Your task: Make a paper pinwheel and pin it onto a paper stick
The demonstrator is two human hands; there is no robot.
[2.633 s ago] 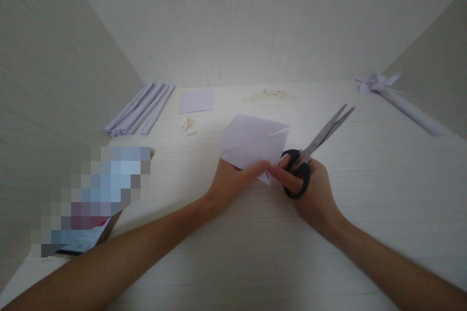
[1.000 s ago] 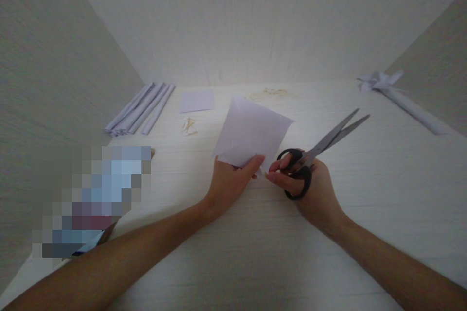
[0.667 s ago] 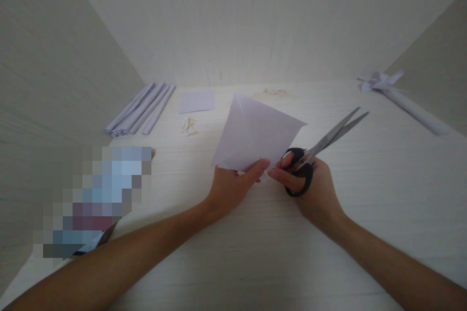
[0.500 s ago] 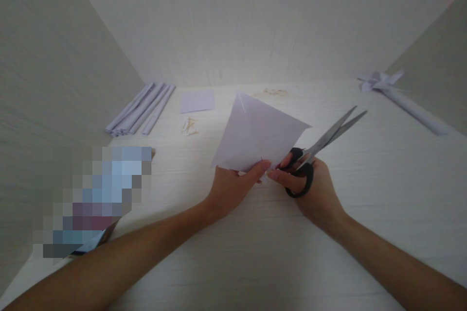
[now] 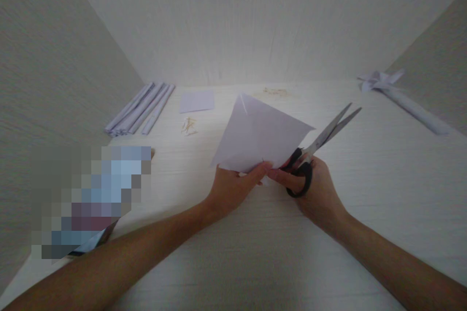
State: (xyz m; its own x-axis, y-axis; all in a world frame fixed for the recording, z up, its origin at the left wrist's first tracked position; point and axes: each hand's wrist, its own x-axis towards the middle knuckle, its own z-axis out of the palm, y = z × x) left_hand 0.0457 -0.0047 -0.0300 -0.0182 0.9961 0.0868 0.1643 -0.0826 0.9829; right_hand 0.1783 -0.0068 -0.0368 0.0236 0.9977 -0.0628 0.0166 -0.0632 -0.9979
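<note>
A white sheet of paper [image 5: 260, 131] is held up in front of me, with a crease near its top corner and a short slit at its lower edge. My left hand [image 5: 235, 184] pinches that lower edge, thumb on the near side and fingers mostly hidden behind. In my right hand [image 5: 317, 189] are scissors [image 5: 317, 146] with black handles, their blades slightly apart and pointing away to the upper right. The right thumb passes through a handle loop, and its tip meets the paper's lower edge beside my left thumb.
Rolled paper tubes [image 5: 142, 109] lie at the back left, beside a flat paper square [image 5: 197, 101]. Small sticks form two piles, one near [image 5: 189, 126] and one far [image 5: 275, 92]. A paper pinwheel [image 5: 404, 102] lies back right; a pixelated device [image 5: 98, 199] is at left.
The paper's right corner has shifted slightly right. The scissors have tilted a little, their tips moving left and up. My right thumb has come closer to my left thumb.
</note>
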